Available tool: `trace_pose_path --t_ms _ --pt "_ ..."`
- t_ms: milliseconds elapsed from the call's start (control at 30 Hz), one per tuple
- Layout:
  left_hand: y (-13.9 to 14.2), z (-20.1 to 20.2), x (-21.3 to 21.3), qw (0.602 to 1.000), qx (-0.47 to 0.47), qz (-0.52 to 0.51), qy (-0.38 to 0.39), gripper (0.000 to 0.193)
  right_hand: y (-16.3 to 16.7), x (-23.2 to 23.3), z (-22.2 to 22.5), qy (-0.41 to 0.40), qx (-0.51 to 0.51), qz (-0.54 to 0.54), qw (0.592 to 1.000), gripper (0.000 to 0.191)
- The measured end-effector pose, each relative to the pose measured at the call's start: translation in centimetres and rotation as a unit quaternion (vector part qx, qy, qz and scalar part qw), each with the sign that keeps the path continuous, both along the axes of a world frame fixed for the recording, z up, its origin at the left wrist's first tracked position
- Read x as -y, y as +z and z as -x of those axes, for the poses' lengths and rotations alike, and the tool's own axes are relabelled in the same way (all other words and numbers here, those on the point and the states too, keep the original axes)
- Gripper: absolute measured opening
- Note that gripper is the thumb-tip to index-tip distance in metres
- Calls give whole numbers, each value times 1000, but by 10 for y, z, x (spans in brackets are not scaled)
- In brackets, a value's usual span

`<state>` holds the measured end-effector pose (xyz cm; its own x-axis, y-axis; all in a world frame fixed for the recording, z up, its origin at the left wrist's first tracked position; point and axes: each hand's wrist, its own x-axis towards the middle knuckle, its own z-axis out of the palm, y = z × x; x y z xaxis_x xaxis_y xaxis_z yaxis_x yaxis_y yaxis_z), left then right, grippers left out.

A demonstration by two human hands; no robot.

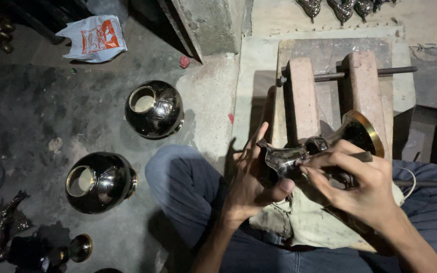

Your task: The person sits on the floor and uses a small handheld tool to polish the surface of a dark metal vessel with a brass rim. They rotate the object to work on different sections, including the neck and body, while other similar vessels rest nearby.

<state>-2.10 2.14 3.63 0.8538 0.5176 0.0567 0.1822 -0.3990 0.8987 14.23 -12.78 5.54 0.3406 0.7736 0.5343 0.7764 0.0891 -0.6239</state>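
My left hand [253,178] grips a shiny dark metal piece [285,157], thumb under it and fingers raised beside it. The piece joins a stem ending in a flared brass-rimmed base [362,132] that points away from me. My right hand [361,183] rests over the stem and holds a thin dark rod-like tool [361,156] against the metal. A pale cloth [304,220] lies on my lap under both hands.
A wooden clamp block [330,86] with a threaded bar sits on the slab ahead. Two round polished metal pots [154,109] [100,182] stand on the floor at left. A white plastic bag [94,38] lies far left; small metal parts [72,248] sit bottom left.
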Motion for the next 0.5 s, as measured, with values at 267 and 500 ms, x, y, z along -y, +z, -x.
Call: trace_pose_path --t_ms 267,500 --pt "-5 2 1 999 14 -46 9 131 -6 4 1 -16 2 3 1000 18" --pt "-32 2 3 986 31 -161 -12 105 -4 6 1 4 -22 12 1000 17"
